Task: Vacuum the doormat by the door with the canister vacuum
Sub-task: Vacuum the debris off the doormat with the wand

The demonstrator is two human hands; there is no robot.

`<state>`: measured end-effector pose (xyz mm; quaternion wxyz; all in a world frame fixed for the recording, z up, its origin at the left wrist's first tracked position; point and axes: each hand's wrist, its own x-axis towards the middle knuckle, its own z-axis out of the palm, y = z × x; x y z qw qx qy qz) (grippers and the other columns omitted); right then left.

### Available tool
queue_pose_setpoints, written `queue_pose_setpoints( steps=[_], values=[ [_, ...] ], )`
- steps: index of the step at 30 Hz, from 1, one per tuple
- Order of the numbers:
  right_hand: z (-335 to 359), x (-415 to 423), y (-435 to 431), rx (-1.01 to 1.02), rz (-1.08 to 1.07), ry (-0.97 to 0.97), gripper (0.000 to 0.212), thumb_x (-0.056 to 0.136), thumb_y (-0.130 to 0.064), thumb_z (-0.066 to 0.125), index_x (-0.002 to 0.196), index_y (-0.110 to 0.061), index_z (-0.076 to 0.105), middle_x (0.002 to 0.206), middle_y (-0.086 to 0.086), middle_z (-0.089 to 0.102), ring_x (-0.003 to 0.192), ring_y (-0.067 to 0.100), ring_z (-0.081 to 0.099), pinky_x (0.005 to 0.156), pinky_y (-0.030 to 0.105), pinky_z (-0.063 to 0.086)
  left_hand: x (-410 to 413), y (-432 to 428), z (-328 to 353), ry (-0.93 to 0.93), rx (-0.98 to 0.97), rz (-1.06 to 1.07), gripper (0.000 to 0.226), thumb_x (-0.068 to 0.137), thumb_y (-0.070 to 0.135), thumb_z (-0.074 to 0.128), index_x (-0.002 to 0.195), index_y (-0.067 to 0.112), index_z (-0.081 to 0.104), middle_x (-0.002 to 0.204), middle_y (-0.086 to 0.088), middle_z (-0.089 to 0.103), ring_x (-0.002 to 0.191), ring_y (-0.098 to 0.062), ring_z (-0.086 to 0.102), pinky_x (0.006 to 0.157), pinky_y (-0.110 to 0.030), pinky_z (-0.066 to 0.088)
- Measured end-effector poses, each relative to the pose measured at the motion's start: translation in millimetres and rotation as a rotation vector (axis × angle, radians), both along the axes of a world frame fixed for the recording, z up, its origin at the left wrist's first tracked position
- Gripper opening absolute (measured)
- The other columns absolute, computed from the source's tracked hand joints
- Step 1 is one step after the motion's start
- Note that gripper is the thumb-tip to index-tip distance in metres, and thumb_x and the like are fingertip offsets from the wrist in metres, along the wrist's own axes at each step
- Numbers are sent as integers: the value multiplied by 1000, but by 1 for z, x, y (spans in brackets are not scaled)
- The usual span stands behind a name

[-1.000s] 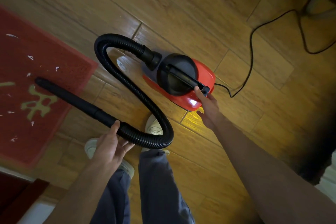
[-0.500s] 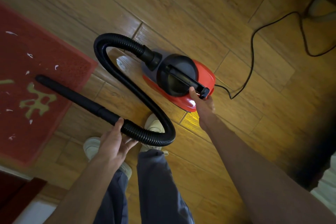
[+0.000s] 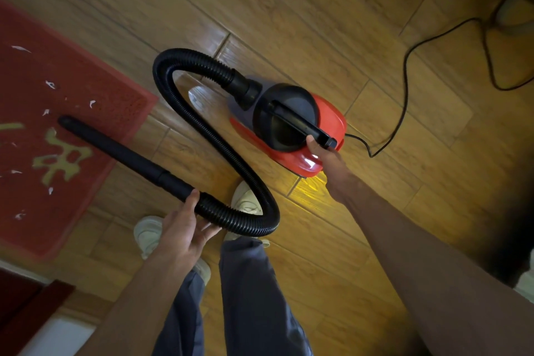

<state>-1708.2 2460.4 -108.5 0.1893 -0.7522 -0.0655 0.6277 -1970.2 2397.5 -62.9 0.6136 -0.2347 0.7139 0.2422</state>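
**Right hand (image 3: 326, 159) slid up to the handle (image 3: 300, 124) of the vacuum (image 3: 329, 121)**

Nearest, the left hand (image 3: 180, 228) gripped the wand (image 3: 124, 154) at its hose (image 3: 161, 72) joint, thumb over, fingers under. Beyond, the right hand's thumb pressed the handle's rear end; whether its fingers closed round it could not be told. The wand's tip reached over the red mat's (image 3: 86, 81) edge, among white scraps (image 3: 49, 84). A cord (image 3: 405, 81) trailed off across the floor (image 3: 289, 9).

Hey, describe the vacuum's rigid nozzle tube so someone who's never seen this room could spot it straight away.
Find the red doormat at the left of the wooden floor. A straight black tube slants across its right edge, tip over the mat, other end in the left hand. Unlike the ribbed hose looping to the red canister, it is smooth and rigid.
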Motion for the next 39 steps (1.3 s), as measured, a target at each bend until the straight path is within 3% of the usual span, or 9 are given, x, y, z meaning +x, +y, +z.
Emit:
queue_pose_setpoints(
  steps=[4,7,11,20,25,28,32,37,39],
  values=[
    [-2,6,-3,7,148,35,76,81,-45,74,147,-26,40,139,-7,50,133,16,38,109,38,26,-2,-1,1,1,3,0,12,98,24,59,100,12,55,106,-13,64,100,-31,65,86,-54,52],
    [-9,-2,-7,-19,165,-214,78,72,-42,85,139,-20,52,128,-5,63,121,18,55,96,30,43,-2,0,2,-1,5,13,18,98,23,60,109,9,54,107,-14,64,98,-31,65,86,-55,52],
    [-22,-16,-1,-61,32,-460,64,70,-41,88,123,-14,65,111,4,71,103,24,66,91,34,54,-1,0,0,-18,16,15,23,98,23,60,114,8,55,107,-14,65,99,-31,66,77,-51,53],
    [-41,-23,-2,-113,77,-419,72,76,-46,81,134,-14,52,121,6,61,111,27,60,92,34,50,0,1,0,-35,22,-13,20,98,25,58,110,9,58,108,-13,64,97,-29,66,70,-44,53],
    [-36,-33,-10,-66,56,-429,86,74,-52,78,144,-20,40,139,3,52,126,25,51,104,41,46,-1,4,5,-43,21,-9,16,98,25,58,106,11,58,106,-13,64,94,-27,66,73,-45,54],
    [-19,-47,-18,-163,-23,-533,74,75,-46,80,133,-15,47,128,7,56,113,27,56,95,41,49,-2,4,8,-41,22,10,17,98,24,59,106,10,57,104,-13,65,92,-27,67,76,-46,55],
    [6,-90,-31,-149,277,-500,44,82,-31,74,118,-15,55,111,8,63,103,29,62,89,42,54,-3,5,14,-34,38,5,18,97,25,60,107,10,57,100,-12,67,88,-25,68,80,-46,56],
    [38,-180,-2,107,755,-174,24,92,-24,64,114,-16,63,92,-3,63,76,13,60,59,14,46,-9,3,22,-35,62,32,18,99,22,58,105,5,60,95,-16,69,83,-27,70,78,-47,57],
    [45,-217,9,200,984,-74,23,93,-25,62,111,-12,63,96,4,63,86,20,61,71,27,51,-12,2,26,-30,68,32,16,100,19,55,99,5,62,89,-14,70,79,-25,69,72,-43,58]
  ],
)
